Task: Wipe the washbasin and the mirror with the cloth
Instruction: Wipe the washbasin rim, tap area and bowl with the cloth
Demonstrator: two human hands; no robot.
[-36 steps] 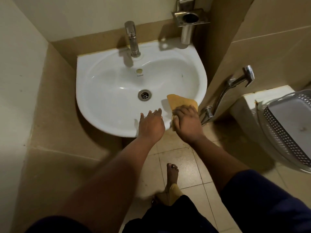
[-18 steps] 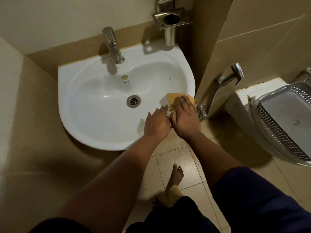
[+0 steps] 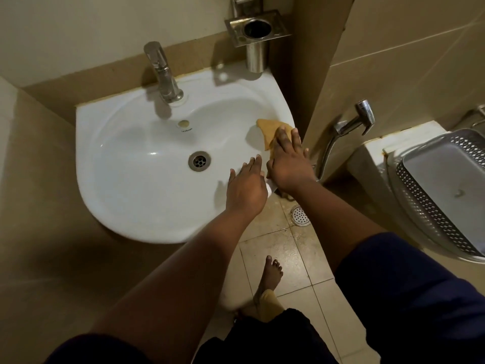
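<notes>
A white washbasin (image 3: 136, 195) is fixed to the tiled wall, with a chrome tap (image 3: 162, 74) at its back and a drain (image 3: 199, 160) in the bowl. A yellow-orange cloth (image 3: 267, 131) lies on the basin's right rim. My right hand (image 3: 288, 164) presses flat on the cloth, fingers spread. My left hand (image 3: 246, 187) rests on the front right rim beside it, fingers apart, holding nothing. No mirror is in view.
A steel holder (image 3: 256, 27) hangs on the wall above the basin's back right corner. A spray hose (image 3: 351, 124) hangs on the right wall. A grey plastic basket (image 3: 409, 195) sits on the toilet at right. A floor drain (image 3: 300, 215) and my bare foot (image 3: 270, 274) are below.
My right hand has slid the cloth along the right rim towards the back of the basin. My left hand stayed on the front rim. The camera has moved closer.
</notes>
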